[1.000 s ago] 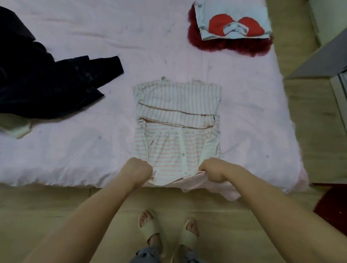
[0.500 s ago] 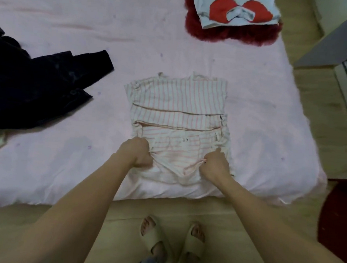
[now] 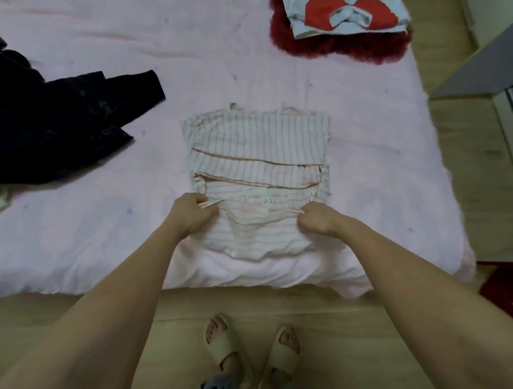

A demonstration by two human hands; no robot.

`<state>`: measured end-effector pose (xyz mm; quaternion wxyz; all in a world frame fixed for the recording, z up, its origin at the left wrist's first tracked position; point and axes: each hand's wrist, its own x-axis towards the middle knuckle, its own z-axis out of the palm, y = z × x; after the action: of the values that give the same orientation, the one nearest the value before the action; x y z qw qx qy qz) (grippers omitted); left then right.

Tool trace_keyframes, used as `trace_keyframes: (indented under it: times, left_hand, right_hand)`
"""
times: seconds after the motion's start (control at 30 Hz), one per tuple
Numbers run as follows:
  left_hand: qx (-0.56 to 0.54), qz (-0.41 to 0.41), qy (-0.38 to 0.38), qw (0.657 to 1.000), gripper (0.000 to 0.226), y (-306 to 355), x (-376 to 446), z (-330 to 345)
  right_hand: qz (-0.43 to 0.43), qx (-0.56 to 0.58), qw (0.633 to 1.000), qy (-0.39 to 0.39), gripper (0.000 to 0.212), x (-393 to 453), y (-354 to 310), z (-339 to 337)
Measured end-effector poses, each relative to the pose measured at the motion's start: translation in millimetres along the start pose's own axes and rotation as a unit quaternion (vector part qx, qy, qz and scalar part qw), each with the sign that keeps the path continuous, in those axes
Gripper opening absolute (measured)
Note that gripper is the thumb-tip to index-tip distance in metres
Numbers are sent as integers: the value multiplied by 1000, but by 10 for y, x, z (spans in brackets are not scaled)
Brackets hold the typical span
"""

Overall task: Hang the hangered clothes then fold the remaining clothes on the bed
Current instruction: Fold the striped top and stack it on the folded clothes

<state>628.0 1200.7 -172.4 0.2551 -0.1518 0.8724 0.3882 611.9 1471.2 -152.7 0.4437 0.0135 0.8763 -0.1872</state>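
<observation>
Left hand (image 3: 193,212) and right hand (image 3: 317,220), fingers pinching the pink-striped white cotton shirt (image 3: 258,176), have carried its hem up from the bed edge, half-completing the fold.

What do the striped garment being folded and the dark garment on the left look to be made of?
Striped garment: seemingly thin woven cotton or similar, matte; it creases sharply and bunches softly where the left hand and right hand pinch it. Dark garment: heavier cloth with a faint sheen, possibly velvet or a coated fabric; too dark to be sure.
</observation>
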Motion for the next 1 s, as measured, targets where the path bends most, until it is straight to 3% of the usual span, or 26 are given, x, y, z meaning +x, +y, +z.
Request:
trace_keyframes:
  times: [0.07, 0.13, 0.2, 0.27, 0.4, 0.5, 0.6, 0.73, 0.83, 0.87, 0.93, 1.0]
  left_hand:
    - [-80, 2, 58, 995, 23, -44, 45, -35]
    - [-123, 21, 109, 986, 20, -42, 77, -49]
    - [-105, 24, 166, 980, 20, -6, 116, -13]
    - [-47, 27, 223, 973, 20, 35, 161, 47]
    - [94, 61, 251, 961, 11, -32, 285, 166]
    - [135, 36, 250, 958, 10, -202, 450, 281]
    - [166, 57, 307, 935, 17, -264, 514, 398]
    - [194, 123, 381, 896, 32, -126, 405, 486]
    - [232, 287, 266, 891, 41, 178, 213, 780]
    - [257, 288, 198, 901, 48, 285, 154, 917]
    - [266, 187, 66, 943, 69, 422, 129, 1104]
    - [252, 90, 7, 964, 81, 490, 202, 1238]
  right_hand:
    - [-43, -110, 988, 96, 21, 7, -26, -83]
    - [-72, -228, 944, 227, 7, 34, -29, -89]
    - [-61, -303, 897, 316, 13, 114, 10, -32]
    - [-51, -301, 873, 381, 21, 214, 32, 7]
    - [-48, -302, 855, 419, 17, 472, 26, 127]
    - [-59, -287, 835, 466, 10, 722, 99, 270]
    - [-77, -220, 825, 515, 18, 870, 197, 339]
    - [-77, -160, 848, 500, 17, 830, 228, 298]
    - [-112, -73, 889, 439, 19, 733, 253, 323]
    - [-127, -40, 901, 413, 21, 671, 281, 318]
    - [-149, 44, 909, 387, 32, 502, 333, 335]
    - [-97, 131, 877, 453, 47, 284, 444, 381]
